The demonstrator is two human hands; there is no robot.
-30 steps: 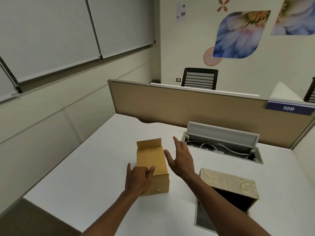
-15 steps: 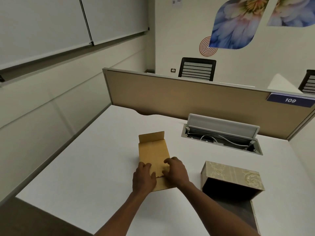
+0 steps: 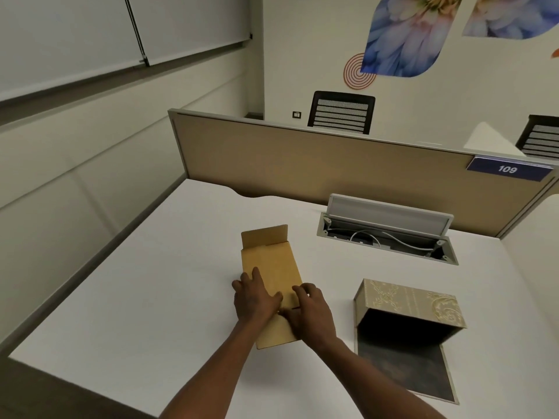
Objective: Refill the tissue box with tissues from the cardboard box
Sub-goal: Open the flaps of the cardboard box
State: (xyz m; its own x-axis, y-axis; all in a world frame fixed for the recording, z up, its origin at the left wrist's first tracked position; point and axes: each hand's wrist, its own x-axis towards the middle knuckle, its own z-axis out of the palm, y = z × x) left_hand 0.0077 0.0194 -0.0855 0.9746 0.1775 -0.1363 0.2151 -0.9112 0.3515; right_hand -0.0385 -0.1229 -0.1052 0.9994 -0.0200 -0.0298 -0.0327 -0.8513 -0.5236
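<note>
A brown cardboard box point(image 3: 269, 261) lies lengthwise on the white desk point(image 3: 145, 297), its far end flap sticking up open. My left hand point(image 3: 255, 297) lies flat on the box's near top, fingers spread. My right hand point(image 3: 311, 306) is beside it with fingertips curled at the near flap's edge. To the right stands the beige patterned tissue box point(image 3: 411, 300), tipped so its dark empty inside faces me, with its bottom panel point(image 3: 402, 367) folded out flat on the desk. No tissues are visible.
An open cable tray point(image 3: 387, 237) with white cords is set into the desk behind the boxes. A tan partition point(image 3: 302, 164) with a blue "109" sign point(image 3: 508, 169) closes the desk's far side. A wall runs along the left; the desk's near-left corner drops off.
My right hand came down from the air onto the near end of the cardboard box beside my left hand. Both hands now press at the near flap. The view tilted down slightly.
</note>
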